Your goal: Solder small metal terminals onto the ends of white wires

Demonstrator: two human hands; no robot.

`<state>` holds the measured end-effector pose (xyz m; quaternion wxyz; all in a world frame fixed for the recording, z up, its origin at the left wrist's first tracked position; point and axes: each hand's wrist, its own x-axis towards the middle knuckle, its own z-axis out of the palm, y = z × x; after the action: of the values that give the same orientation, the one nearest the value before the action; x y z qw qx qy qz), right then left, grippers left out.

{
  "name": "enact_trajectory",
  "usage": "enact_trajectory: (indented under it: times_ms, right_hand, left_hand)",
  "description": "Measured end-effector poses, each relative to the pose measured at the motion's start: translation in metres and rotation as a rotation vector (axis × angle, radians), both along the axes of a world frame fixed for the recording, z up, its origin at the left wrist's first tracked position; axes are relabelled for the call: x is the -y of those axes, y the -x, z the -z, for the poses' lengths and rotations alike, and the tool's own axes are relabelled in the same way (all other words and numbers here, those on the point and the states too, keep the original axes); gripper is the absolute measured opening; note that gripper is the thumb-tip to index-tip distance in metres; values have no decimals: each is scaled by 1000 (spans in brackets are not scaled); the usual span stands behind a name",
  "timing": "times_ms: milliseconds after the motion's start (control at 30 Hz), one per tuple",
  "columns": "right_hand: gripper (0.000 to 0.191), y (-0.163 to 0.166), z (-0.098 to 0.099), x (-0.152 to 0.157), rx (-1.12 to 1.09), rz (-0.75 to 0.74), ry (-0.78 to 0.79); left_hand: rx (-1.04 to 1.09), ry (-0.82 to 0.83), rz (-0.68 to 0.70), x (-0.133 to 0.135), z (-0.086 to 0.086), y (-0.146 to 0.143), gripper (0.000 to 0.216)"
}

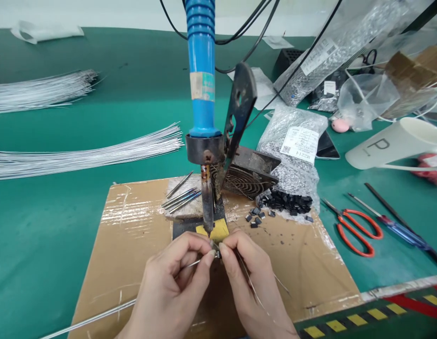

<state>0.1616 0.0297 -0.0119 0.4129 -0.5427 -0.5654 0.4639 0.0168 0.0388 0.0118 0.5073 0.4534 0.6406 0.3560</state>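
Note:
My left hand pinches a pale wire between thumb and forefinger; the wire runs out under my palm to the lower left. My right hand is closed in a pinch on a thin solder wire that trails over it. Between both sets of fingertips sits a small black connector, mostly covered. Just above the fingertips points the tip of a blue-handled soldering iron, clamped upright in a black metal bracket. A yellow pad lies behind the tip.
Cardboard covers the work area. Spare iron tips, a black fan and loose black connectors lie behind. Right: red-handled pliers, a screwdriver, a white mug. Left: wire bundles.

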Motion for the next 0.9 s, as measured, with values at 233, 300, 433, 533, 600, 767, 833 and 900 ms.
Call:
enact_trajectory:
  times_ms: [233,300,433,533,600,767,833,900]
  right_hand:
    - [17,-5,10,-4,331,148,-114]
    - [11,-6,16,-6,530,172,-185]
    - [8,-2,24,-10,654,178,-204]
    - [8,0,26,-10,448,237,-132]
    - [8,0,24,-9,204,249,-30]
    - [14,3,9,-8,-363,224,108]
    - [15,6,2,-8,-424,247,128]
    - [17,10,-4,-8,-452,274,167]
  left_hand:
    - [36,27,-21,-6,6,11,11]
    - [12,21,41,-9,10,19,11]
    - [-22,8,132,-13,15,33,10]
    - [-52,-28,132,-16,10,37,11]
    - [-71,-58,97,-18,4,37,11]
    - [-93,-111,8,-22,-12,40,14]
    - [-94,-128,-33,-23,-15,44,16]
    - [-97,-156,-68,-23,-17,48,18]
